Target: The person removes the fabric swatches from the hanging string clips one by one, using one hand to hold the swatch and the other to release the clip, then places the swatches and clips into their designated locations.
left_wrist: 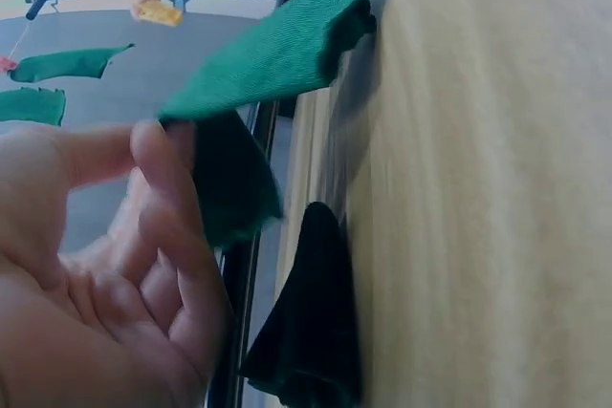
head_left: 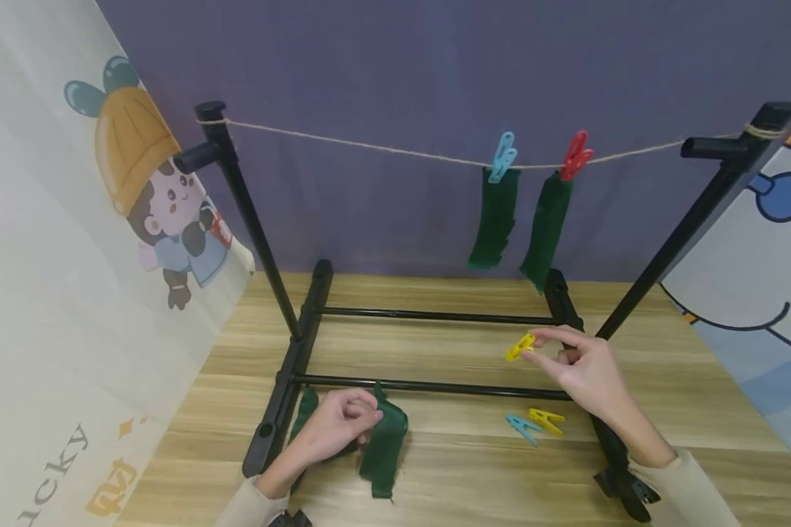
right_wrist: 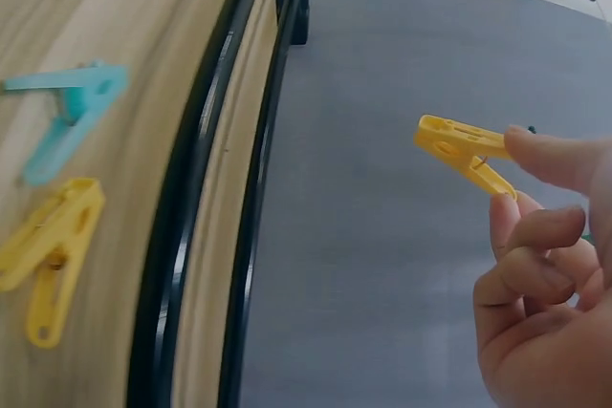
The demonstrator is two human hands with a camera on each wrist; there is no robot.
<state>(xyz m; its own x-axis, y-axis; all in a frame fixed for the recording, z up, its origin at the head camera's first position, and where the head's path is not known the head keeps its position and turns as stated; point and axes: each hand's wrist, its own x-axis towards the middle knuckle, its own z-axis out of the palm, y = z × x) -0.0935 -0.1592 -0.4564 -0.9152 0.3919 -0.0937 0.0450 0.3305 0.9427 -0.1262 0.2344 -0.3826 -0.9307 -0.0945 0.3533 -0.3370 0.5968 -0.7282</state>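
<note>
Between thumb and fingertips my left hand [head_left: 340, 424] pinches a strip of dark green cloth [head_left: 387, 446], lifted off the table; in the left wrist view the strip [left_wrist: 277, 54] folds over at the fingers. Another green cloth [left_wrist: 311, 322] lies below, partly hidden by the left hand in the head view. My right hand [head_left: 589, 369] holds a yellow clothespin [head_left: 520, 348] by its handle ends, above the table. On the tabletop, a blue clothespin [head_left: 522, 429] and a second yellow clothespin [head_left: 547, 421] lie side by side below the right hand.
A string [head_left: 369, 146] spans two black posts of a rack [head_left: 435, 386]. Two green strips hang from it, one under a light blue clothespin [head_left: 503, 157], one under a red clothespin [head_left: 576, 156]. The wooden table [head_left: 461, 476] lies beneath.
</note>
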